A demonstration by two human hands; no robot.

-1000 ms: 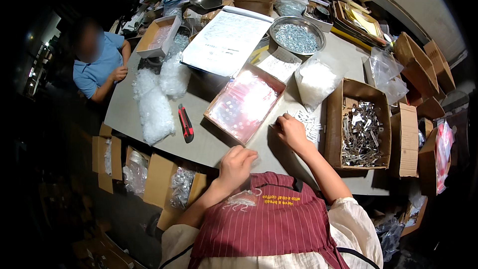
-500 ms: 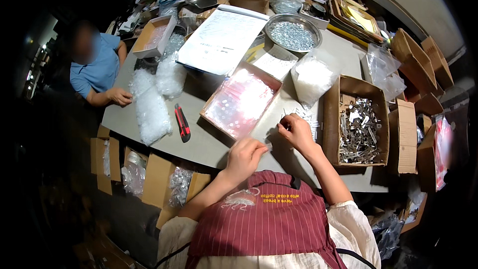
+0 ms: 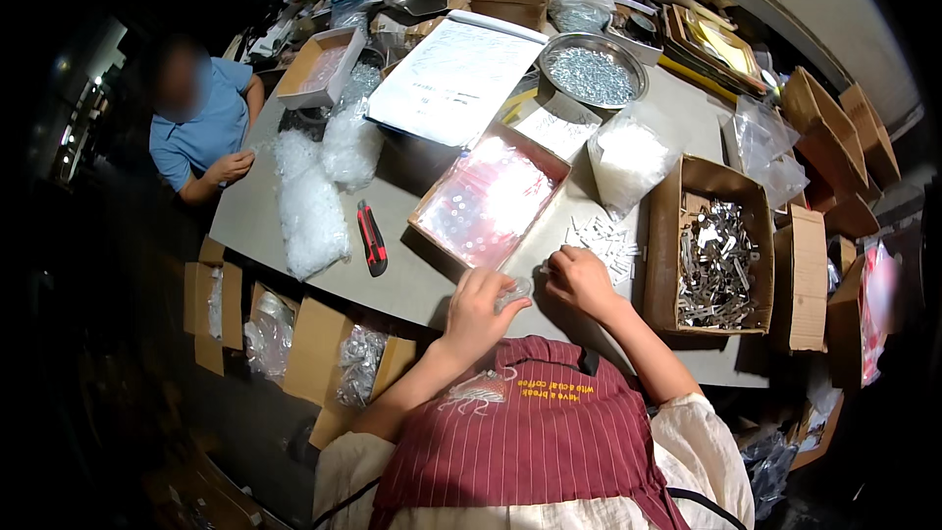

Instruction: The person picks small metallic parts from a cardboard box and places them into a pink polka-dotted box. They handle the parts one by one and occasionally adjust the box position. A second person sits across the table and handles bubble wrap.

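My left hand (image 3: 475, 314) is closed on a small clear plastic bag (image 3: 514, 292), which sticks out past the thumb and fingers. Just to its right, my right hand (image 3: 581, 283) is pinched, its fingertips pointing toward the bag. Something tiny and pale may show at those fingertips, too small to name. Beyond the right hand lies a loose pile of small white strips (image 3: 610, 249). Ahead of my left hand stands an open cardboard box (image 3: 428, 236) of flat clear bags with red on them.
Right of the strips stands a carton (image 3: 663, 265) of metal clips. Behind are a bag of white pieces (image 3: 628, 162), a metal bowl (image 3: 546, 59) of small parts and a clipboard (image 3: 442, 79). Left lie a red-black utility knife (image 3: 372, 239) and filled bags (image 3: 310, 211). A co-worker (image 3: 201, 128) is far left.
My right hand has drawn back from the white strips toward my left hand. More of the clear bag shows in my left hand. The co-worker's hand has lifted off the table edge.
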